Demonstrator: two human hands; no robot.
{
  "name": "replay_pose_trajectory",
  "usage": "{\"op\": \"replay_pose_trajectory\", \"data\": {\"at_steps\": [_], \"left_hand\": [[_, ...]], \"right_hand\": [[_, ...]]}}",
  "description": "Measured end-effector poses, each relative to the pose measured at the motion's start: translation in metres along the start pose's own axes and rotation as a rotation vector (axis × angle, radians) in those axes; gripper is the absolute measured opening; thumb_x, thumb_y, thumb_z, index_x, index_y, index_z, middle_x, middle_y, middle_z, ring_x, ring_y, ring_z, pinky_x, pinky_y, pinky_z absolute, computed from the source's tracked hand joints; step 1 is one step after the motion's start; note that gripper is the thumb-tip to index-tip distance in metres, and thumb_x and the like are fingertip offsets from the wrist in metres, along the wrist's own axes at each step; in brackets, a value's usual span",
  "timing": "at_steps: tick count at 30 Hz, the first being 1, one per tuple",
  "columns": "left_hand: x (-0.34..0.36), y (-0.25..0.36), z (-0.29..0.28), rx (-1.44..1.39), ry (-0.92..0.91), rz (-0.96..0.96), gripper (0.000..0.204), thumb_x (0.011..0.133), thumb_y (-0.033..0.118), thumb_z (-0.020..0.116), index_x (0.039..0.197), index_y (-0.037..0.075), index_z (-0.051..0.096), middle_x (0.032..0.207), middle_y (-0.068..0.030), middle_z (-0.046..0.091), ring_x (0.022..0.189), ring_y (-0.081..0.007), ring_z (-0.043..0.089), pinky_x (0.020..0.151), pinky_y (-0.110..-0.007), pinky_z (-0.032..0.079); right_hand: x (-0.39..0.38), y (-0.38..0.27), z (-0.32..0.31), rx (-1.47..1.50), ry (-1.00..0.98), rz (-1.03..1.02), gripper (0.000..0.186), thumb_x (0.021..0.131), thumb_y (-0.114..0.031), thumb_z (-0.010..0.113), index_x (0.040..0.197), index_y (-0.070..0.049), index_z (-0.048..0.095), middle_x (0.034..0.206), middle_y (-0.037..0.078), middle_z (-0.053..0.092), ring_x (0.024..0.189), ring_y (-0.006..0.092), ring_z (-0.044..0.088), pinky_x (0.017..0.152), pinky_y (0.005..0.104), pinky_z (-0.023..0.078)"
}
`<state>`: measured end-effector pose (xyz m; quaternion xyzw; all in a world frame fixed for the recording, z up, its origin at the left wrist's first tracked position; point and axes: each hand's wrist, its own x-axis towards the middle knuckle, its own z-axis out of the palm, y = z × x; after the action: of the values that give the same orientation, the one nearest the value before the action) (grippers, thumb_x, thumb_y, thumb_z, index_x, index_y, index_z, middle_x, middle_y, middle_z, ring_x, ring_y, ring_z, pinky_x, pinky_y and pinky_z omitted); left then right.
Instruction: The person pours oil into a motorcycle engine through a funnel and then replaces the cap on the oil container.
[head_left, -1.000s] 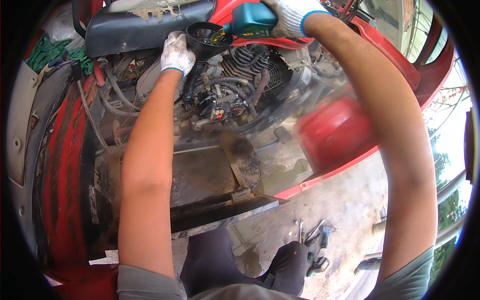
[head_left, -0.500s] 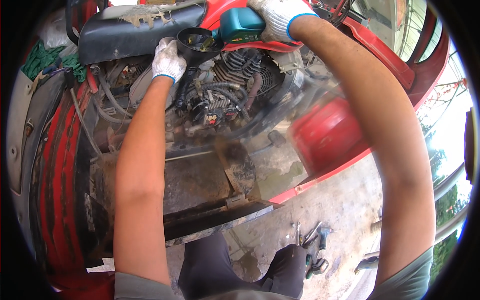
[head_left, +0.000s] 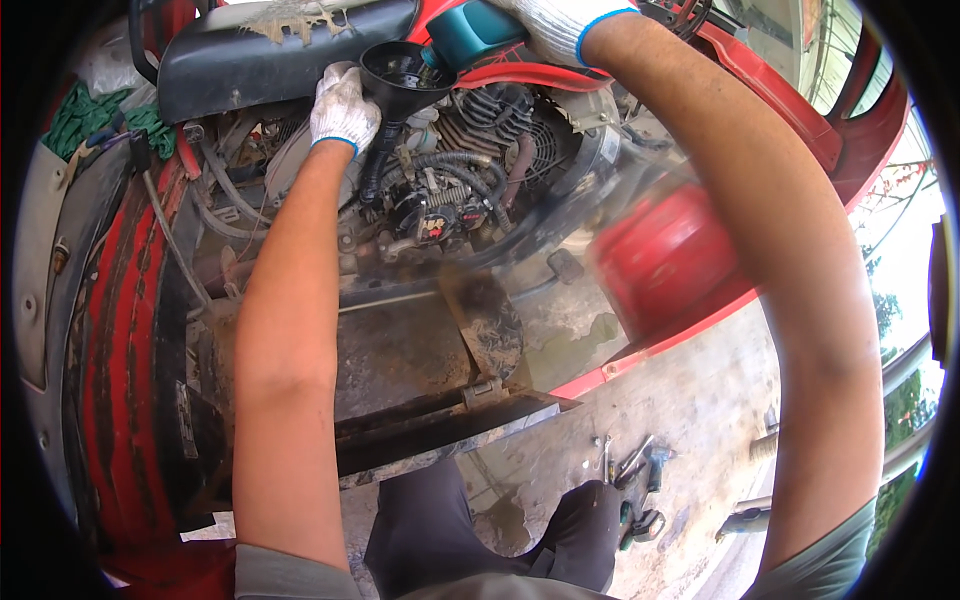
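My left hand, in a white knit glove with a blue cuff, is closed on the rim side of a black funnel. The funnel's long dark spout runs down beside the engine, and its lower end meets the engine parts. In my right hand, gloved the same way and partly cut off by the upper edge, is a teal plastic bottle. It is tilted neck-down, with its mouth over the funnel's wide opening. Some wet, shiny liquid shows inside the funnel.
A black torn seat lies behind the engine bay. Red body panels stand at the right. Green cloth rests at the far left. Several hand tools lie on the concrete floor near my knees.
The teal bottle is tipped more steeply, its base raised with my right hand. Less yellowish liquid shows in the funnel. My left hand stays on the funnel, and the whole view has shifted slightly.
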<state>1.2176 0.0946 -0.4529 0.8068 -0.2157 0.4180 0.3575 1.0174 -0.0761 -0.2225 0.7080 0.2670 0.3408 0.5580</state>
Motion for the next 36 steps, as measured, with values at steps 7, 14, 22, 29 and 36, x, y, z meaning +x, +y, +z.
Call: {"op": "replay_pose_trajectory", "data": {"at_steps": [7,14,22,29,36], "left_hand": [[0.003,0.0,0.001,0.022,-0.032,0.01,0.056,0.082,0.017,0.063,0.135,-0.001,0.06,0.14,-0.0229,0.054,0.131,-0.0414,0.052,0.112,-0.045,0.044],[0.0,-0.002,0.002,0.021,-0.04,-0.021,0.056,0.082,0.018,0.064,0.136,0.001,0.061,0.139,-0.0247,0.055,0.132,-0.0428,0.051,0.113,-0.045,0.044],[0.002,0.004,0.0,0.021,-0.038,-0.02,0.056,0.082,0.018,0.064,0.135,0.002,0.061,0.143,-0.0251,0.054,0.132,-0.0424,0.052,0.113,-0.045,0.044],[0.001,-0.002,-0.001,0.023,-0.033,-0.007,0.054,0.082,0.019,0.063,0.133,0.001,0.062,0.14,-0.0249,0.054,0.132,-0.0426,0.052,0.113,-0.045,0.044],[0.001,0.001,-0.001,0.0,-0.007,0.017,0.053,0.079,0.016,0.064,0.13,0.001,0.064,0.139,-0.0227,0.056,0.131,-0.0415,0.053,0.112,-0.045,0.045]], "right_hand": [[-0.003,-0.003,0.006,0.001,0.052,0.014,0.022,0.094,-0.021,0.054,0.11,-0.017,0.068,0.102,0.004,0.065,0.106,0.0242,0.062,0.108,0.0544,0.04],[0.011,-0.002,0.004,-0.019,0.024,-0.011,0.022,0.093,-0.022,0.054,0.109,-0.017,0.068,0.1,0.004,0.065,0.105,0.0237,0.061,0.108,0.0543,0.04],[-0.013,-0.003,0.003,-0.024,0.049,-0.033,0.022,0.093,-0.022,0.054,0.109,-0.017,0.067,0.1,0.004,0.065,0.106,0.0244,0.061,0.109,0.0561,0.04],[-0.012,-0.014,0.005,-0.001,0.065,-0.04,0.022,0.092,-0.022,0.054,0.11,-0.019,0.066,0.102,0.004,0.066,0.109,0.0246,0.061,0.109,0.0555,0.04],[0.018,-0.022,0.007,-0.002,0.135,0.004,0.017,0.091,-0.024,0.056,0.102,-0.019,0.067,0.102,0.003,0.066,0.11,0.024,0.061,0.108,0.0542,0.04]]}}
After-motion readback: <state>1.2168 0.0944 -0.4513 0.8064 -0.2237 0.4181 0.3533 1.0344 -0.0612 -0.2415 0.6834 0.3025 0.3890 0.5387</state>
